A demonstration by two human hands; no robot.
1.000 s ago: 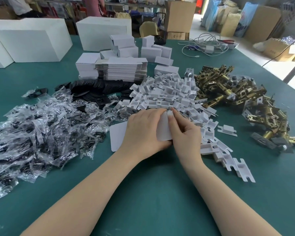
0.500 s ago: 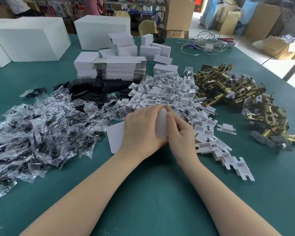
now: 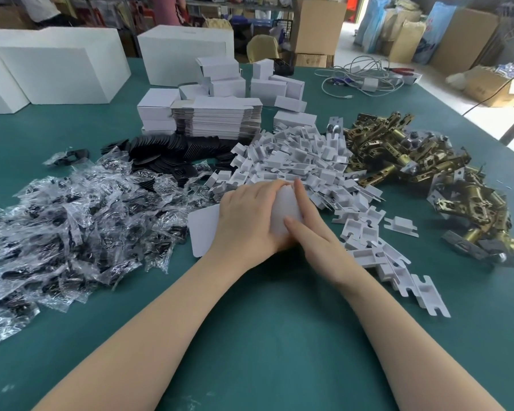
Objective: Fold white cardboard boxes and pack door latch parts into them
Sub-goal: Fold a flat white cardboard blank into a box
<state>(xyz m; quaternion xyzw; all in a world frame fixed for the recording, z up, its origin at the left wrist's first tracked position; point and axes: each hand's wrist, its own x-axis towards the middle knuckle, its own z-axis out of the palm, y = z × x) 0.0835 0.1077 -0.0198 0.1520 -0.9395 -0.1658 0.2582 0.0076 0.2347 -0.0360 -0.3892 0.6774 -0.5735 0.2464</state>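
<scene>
A small white cardboard box (image 3: 286,209) sits on the green table just in front of me, its open flap (image 3: 204,229) sticking out to the left. My left hand (image 3: 247,221) curls over the box and grips it. My right hand (image 3: 312,232) lies against the box's right side with straight fingers pressing it. Behind the hands lies a heap of white folded inserts (image 3: 297,164). Brass door latches (image 3: 422,170) are piled to the right. Bagged black parts (image 3: 72,221) spread out on the left.
A stack of flat box blanks (image 3: 217,117) and folded small boxes (image 3: 267,87) stand at mid-table, black plates (image 3: 172,152) before them. Large white boxes (image 3: 57,69) stand at the back left. Cables (image 3: 362,78) lie at the back right. The table edge runs along the right.
My right hand's fingers have straightened and slid down the box's right side. The left hand has kept its grip on the box, which shifted slightly.
</scene>
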